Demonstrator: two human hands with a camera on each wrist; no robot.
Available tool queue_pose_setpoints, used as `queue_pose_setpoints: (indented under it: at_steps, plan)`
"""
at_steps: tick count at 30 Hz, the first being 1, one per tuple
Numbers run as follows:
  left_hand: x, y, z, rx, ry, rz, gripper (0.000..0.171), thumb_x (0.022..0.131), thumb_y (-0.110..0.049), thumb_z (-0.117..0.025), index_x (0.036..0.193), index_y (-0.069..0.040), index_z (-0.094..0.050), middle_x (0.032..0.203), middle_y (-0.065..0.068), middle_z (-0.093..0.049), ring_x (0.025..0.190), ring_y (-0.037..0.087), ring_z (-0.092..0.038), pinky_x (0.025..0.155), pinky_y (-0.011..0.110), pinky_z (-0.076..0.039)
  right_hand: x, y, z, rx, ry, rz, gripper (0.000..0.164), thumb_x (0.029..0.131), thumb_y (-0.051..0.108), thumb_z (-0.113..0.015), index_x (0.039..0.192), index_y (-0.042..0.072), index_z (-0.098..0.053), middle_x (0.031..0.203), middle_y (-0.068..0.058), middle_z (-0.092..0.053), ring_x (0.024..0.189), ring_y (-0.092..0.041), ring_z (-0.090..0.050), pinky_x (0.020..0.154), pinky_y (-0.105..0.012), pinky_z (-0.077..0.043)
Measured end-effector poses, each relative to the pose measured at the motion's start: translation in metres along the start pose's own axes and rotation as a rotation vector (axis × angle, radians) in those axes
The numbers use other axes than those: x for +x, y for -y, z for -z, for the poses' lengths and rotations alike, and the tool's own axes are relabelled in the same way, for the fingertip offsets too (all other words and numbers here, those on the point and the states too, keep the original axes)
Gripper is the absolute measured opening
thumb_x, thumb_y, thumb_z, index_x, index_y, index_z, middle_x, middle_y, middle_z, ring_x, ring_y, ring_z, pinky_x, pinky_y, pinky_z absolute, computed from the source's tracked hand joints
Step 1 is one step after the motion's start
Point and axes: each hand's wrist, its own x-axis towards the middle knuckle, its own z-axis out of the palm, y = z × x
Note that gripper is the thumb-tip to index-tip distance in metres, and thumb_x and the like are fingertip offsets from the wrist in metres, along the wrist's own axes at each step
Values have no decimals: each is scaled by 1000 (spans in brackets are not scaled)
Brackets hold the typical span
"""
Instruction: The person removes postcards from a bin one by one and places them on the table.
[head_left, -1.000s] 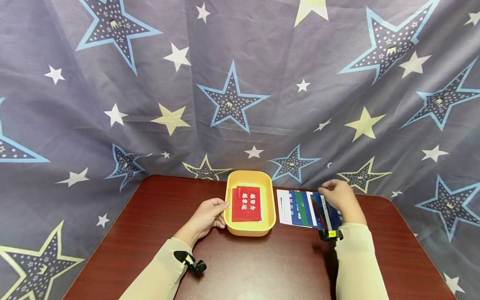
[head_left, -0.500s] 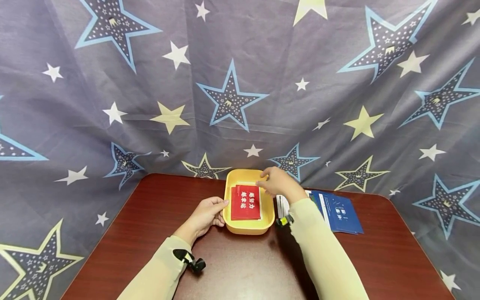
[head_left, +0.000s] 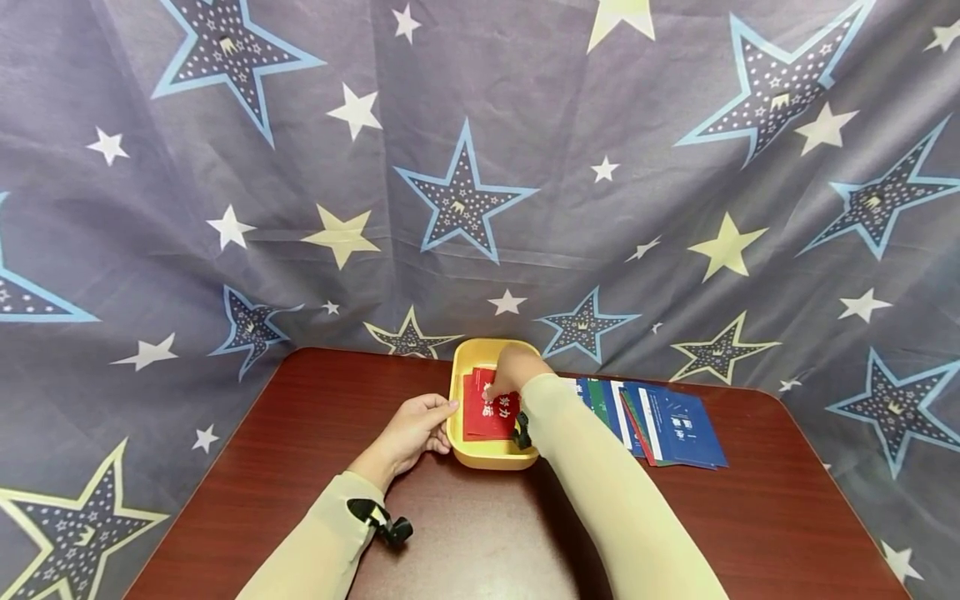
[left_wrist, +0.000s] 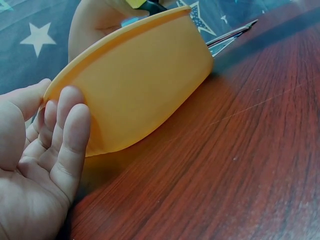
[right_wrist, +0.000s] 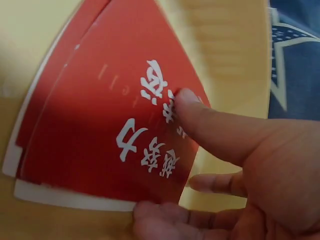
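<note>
A yellow plastic tub (head_left: 491,461) stands near the back of the table, with red cards (head_left: 477,421) bearing white Chinese characters lying in it. My left hand (head_left: 412,429) holds the tub's left rim, thumb at the lip and fingers against the outer wall, as the left wrist view shows. My right hand (head_left: 517,372) is inside the tub. In the right wrist view its thumb (right_wrist: 215,125) lies on the top red card (right_wrist: 90,130) and its fingers are at the card's edges, pinching it. White edges of other cards show beneath.
To the right of the tub lies a fanned row of cards, with blue cards (head_left: 686,427) at its right end and green, red and white ones among them. My right sleeve (head_left: 600,475) hides part of it. A star-patterned curtain (head_left: 465,200) hangs behind the table (head_left: 465,542).
My right hand has come left from the blue cards, over the tub's rim and down onto the red cards. My left hand and the tub have stayed in place.
</note>
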Motion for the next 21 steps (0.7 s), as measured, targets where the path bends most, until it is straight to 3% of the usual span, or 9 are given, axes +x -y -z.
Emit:
queue_pose_setpoints:
  at_steps: [3, 6, 8, 13, 15, 20, 21]
  plan:
    - [0, 0, 0, -4, 1, -4, 23, 115, -24, -69, 107, -3, -64, 70, -2, -64, 56, 10, -67, 54, 24, -63, 33, -10, -20, -81, -37, 28, 61, 69, 67, -102, 91, 15, -80, 99, 1, -75, 91, -16, -68, 103, -36, -65]
    - [-1, -1, 1, 0, 6, -5, 23, 115, -25, -69, 107, -3, -65, 71, -2, -63, 56, 10, -67, 54, 24, -64, 40, -13, -25, -77, -42, 57, 65, 63, 63, -106, 92, 11, -80, 103, -4, -77, 96, -20, -72, 106, -35, -64]
    - [-1, 0, 0, -2, 5, -2, 23, 115, -25, -69, 107, -4, -65, 71, -2, -64, 56, 10, -68, 54, 24, -64, 39, -14, -24, -68, -31, 51, 60, 66, 57, -107, 94, 11, -79, 101, -3, -77, 92, -19, -71, 102, -34, -65]
    - [0, -1, 0, -5, 12, -3, 24, 115, -25, -69, 107, -3, -64, 71, -2, -64, 56, 10, -68, 55, 24, -64, 34, -29, -11, 81, -19, 57, 41, 77, 33, -105, 99, 10, -79, 90, -4, -76, 75, -20, -72, 70, -33, -65]
    - [0, -1, -1, -3, 16, -3, 24, 115, -26, -69, 107, -3, -64, 71, -2, -65, 56, 10, -68, 55, 24, -64, 9, -30, 6, 204, -25, 69, 38, 85, 25, -100, 110, 4, -81, 95, -10, -79, 73, -22, -73, 65, -33, -64]
    - [0, -1, -1, 1, 7, 8, 25, 115, -25, -69, 110, -1, -64, 69, -2, -66, 55, 10, -68, 54, 24, -64, -59, -38, 47, 470, -84, 103, 22, 100, 14, -85, 114, -2, -81, 97, -11, -80, 78, -17, -69, 72, -29, -61]
    - [-1, -2, -1, 1, 4, 8, 25, 115, -24, -68, 111, 0, -64, 69, -1, -66, 55, 10, -68, 54, 24, -63, -61, -46, 46, 504, -99, 114, 19, 101, 15, -84, 109, -1, -82, 94, -10, -80, 79, -17, -69, 71, -28, -60]
